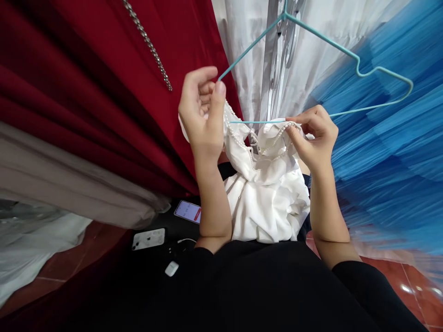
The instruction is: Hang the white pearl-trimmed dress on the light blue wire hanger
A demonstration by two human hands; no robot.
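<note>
White garment (266, 203) bunched, apparently over the lap, lower edge against the person's black top (270, 286); pearl-trimmed neckline lifted up to the hanger (321, 36). Right hand (313, 133): thumb and index finger pinched on the trimmed edge, right at the hanger's bottom bar. Left hand (204, 110): thumb and index finger close together at the hanger's left end, other fingers curled; can't tell if they grip wire, cloth or neither. Hanger's right shoulder is bare, left end hidden by the hand.

Step in hand, my read: working the neckline onto the hanger, left side first. Next move calls for steadying the left end and opening the right side of the neckline around the bare shoulder, without snagging the pearls.

Side note: two phones, one lit (187, 211), one back-up (148, 239), on the black surface to the left.
</note>
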